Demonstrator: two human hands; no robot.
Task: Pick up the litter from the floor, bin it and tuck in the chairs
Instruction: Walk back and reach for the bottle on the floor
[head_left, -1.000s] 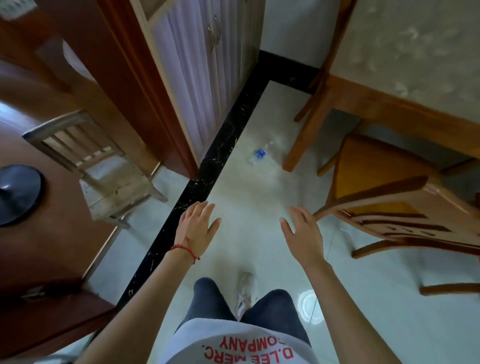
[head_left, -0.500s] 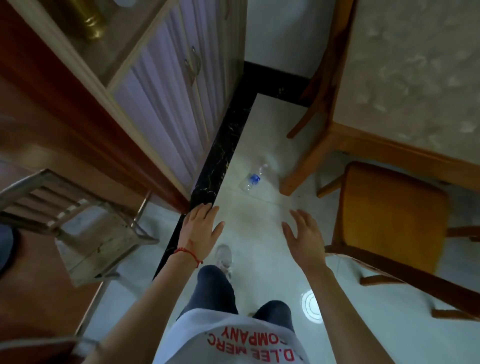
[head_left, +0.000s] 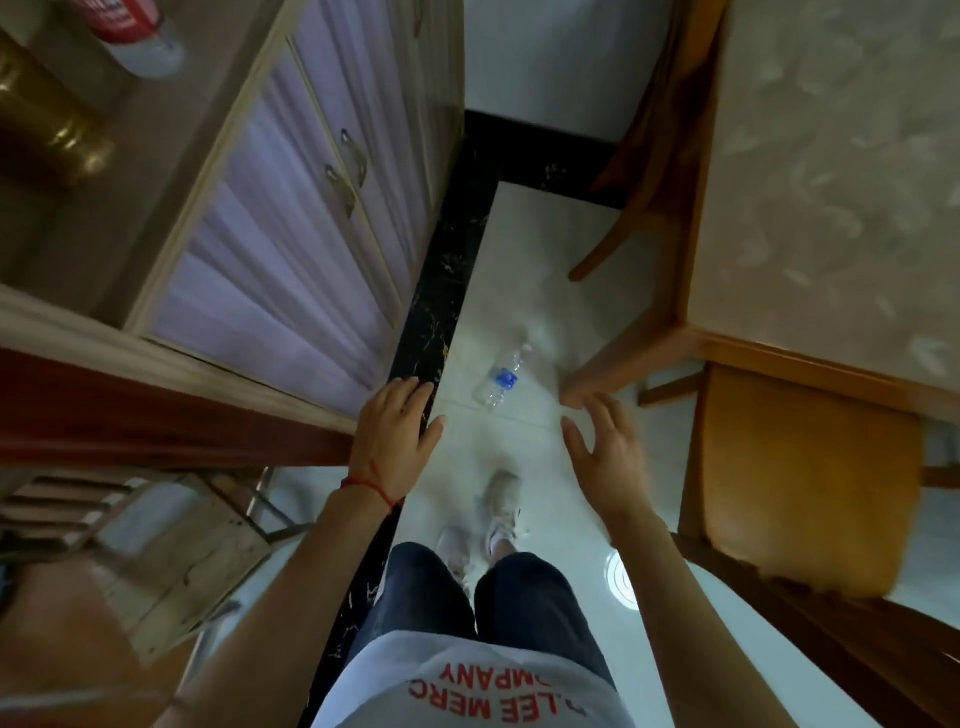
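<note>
A clear plastic water bottle (head_left: 502, 376) with a blue label lies on its side on the pale tiled floor (head_left: 524, 249), a little above the middle of the frame, just left of the wooden table leg (head_left: 608, 371) and apart from both hands. Its cap end is blurred and hard to make out. The left hand (head_left: 397, 436) hovers below and left of the bottle, fingers straight and loosely spread, holding nothing; a red string circles its wrist. The right hand (head_left: 605, 457) hovers below and right of the bottle, fingers relaxed and apart, also holding nothing; its fingertips are smeared by motion.

On the right, a wooden chair (head_left: 800, 483) with an orange-brown seat stands at the table (head_left: 841, 171), its seat partly under the table edge; its back is cut off at the lower right corner. A second chair's legs (head_left: 618, 228) show at upper centre, the rest hidden by the table. A cabinet (head_left: 291, 223) with pale panelled doors fills the upper left; a brass vessel (head_left: 47, 130) and a red-labelled bottle (head_left: 135, 31) on it are cut off by the frame. A weathered wooden stool (head_left: 171, 545) sits blurred at lower left.
</note>
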